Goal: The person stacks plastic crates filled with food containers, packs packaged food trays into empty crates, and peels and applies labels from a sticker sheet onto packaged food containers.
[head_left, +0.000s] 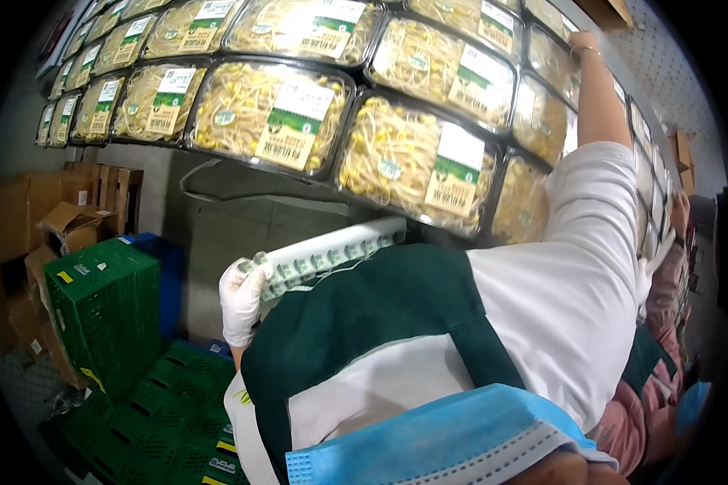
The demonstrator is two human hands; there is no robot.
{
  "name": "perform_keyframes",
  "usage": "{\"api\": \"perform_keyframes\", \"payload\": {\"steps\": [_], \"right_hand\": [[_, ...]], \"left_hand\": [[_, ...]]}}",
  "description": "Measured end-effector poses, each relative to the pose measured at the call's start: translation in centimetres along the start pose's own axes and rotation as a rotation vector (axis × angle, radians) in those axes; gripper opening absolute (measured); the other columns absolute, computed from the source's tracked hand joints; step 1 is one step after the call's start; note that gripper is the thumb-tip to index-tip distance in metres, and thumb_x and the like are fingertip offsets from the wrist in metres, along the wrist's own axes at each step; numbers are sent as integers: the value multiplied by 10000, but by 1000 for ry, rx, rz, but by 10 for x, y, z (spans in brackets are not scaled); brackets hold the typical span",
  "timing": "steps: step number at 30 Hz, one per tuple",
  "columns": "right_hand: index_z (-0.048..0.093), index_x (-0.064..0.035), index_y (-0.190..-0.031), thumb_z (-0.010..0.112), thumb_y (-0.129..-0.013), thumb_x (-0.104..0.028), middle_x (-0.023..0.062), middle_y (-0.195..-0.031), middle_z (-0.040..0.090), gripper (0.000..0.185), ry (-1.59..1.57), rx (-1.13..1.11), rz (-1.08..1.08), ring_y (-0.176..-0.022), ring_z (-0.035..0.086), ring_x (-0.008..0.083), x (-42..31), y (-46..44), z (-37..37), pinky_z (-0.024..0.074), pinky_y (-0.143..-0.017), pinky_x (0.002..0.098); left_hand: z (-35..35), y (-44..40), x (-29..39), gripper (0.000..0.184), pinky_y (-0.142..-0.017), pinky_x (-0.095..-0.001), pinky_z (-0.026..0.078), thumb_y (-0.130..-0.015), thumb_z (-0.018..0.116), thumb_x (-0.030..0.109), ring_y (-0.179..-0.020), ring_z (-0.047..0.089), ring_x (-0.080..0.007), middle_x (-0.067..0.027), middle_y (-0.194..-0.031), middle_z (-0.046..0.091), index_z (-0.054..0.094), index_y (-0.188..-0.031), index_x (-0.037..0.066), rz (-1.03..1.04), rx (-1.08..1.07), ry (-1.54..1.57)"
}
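My left hand point(245, 295), in a white glove, is closed on one end of a strip of green and white labels point(323, 257), which stretches across in front of the dark green apron. At the upper right my right arm reaches out over the rows of packs, and my right hand point(584, 42) is bare, near the far packs at the table's edge; its fingers are hard to make out. Clear-lidded black trays of bean sprouts point(267, 113) lie side by side, each with a white, green and beige label. Another such tray point(416, 158) lies nearest the apron.
Green crates point(105, 307) stand at the lower left, with a blue crate point(166, 275) behind. Cardboard boxes point(36, 210) and brown wooden pallets point(123, 194) are beyond. A co-worker in a pink sleeve point(667, 283) is at the right, beside the packs.
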State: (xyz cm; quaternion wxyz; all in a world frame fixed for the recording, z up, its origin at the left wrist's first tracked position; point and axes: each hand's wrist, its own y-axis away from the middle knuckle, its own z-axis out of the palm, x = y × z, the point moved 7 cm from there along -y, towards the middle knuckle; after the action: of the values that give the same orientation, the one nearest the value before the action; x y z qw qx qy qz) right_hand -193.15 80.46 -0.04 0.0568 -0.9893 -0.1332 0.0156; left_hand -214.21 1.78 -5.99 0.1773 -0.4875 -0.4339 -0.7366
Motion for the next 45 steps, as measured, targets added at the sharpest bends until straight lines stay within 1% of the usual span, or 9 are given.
{"api": "perform_keyframes", "payload": {"steps": [9, 14, 19, 24, 27, 32, 36, 39, 45], "right_hand": [[467, 23, -1061, 547, -760, -237, 215, -1033, 515, 406, -207, 514, -469, -971, 494, 292, -125, 427, -132, 386, -825, 342], [277, -61, -1258, 424, -780, -518, 125, -1304, 290, 677, 46, 246, -618, -1218, 248, 254, -153, 500, -23, 155, -992, 416], [552, -22, -998, 623, -729, -285, 122, -939, 585, 383, -505, 293, -841, -866, 560, 262, -185, 547, -110, 443, -733, 328], [574, -101, -814, 665, -645, -167, 7, -737, 557, 203, -592, 178, -1106, -699, 510, 180, -245, 651, -112, 389, -634, 287], [533, -103, -734, 635, -641, -142, 9, -668, 506, 143, -533, 259, -1143, -654, 483, 175, -240, 656, -113, 371, -593, 289], [510, -72, -682, 613, -666, -82, 31, -644, 494, 105, -787, 100, -1085, -622, 492, 189, -203, 649, -103, 399, -582, 282], [582, -28, -799, 578, -757, -111, 12, -766, 566, 93, -1287, -91, -491, -680, 516, 71, -102, 565, -100, 420, -640, 198], [512, 21, -953, 603, -750, -215, 42, -823, 552, 324, -981, 393, -155, -772, 519, 112, 27, 463, -89, 413, -707, 222], [487, -22, -995, 592, -714, -197, 86, -777, 570, 347, -509, 303, -230, -753, 552, 186, 53, 409, -58, 426, -689, 286]], "left_hand": [[-14, -33, -31, 49, -540, -186, 386, -752, 566, 44, -575, 487, -48, -7, -670, 560, 541, -719, 17, 40, -258, -41], [0, -42, -34, 91, -597, -195, 406, -750, 541, 35, -648, 510, -66, -23, -733, 577, 575, -820, -13, 93, -483, -87], [43, -20, -16, 150, -588, -187, 406, -763, 561, 81, -653, 501, -53, -9, -761, 581, 576, -883, -6, 258, -710, -227], [68, 17, -23, 161, -553, -181, 393, -769, 585, 110, -621, 457, -36, 24, -723, 552, 576, -897, 13, 270, -816, -336], [77, 32, -14, 152, -529, -191, 393, -773, 580, 110, -608, 433, -33, 21, -705, 542, 561, -875, -2, 499, -791, -509], [99, 53, -38, 187, -663, -213, 425, -726, 577, 10, -720, 510, -83, -33, -797, 572, 549, -909, -16, 52, -993, -290], [113, 53, -58, 114, -661, -212, 434, -666, 616, 13, -730, 545, -109, -48, -783, 593, 569, -769, -2, -123, -1093, -174], [132, 40, -65, 158, -713, -232, 449, -724, 558, -32, -801, 550, -112, -93, -899, 593, 558, -881, -11, -117, -1008, -349], [161, 28, -50, 240, -838, -271, 400, -729, 563, -14, -984, 494, -149, -125, -1113, 507, 524, -966, -18, -69, -946, -67]]}}
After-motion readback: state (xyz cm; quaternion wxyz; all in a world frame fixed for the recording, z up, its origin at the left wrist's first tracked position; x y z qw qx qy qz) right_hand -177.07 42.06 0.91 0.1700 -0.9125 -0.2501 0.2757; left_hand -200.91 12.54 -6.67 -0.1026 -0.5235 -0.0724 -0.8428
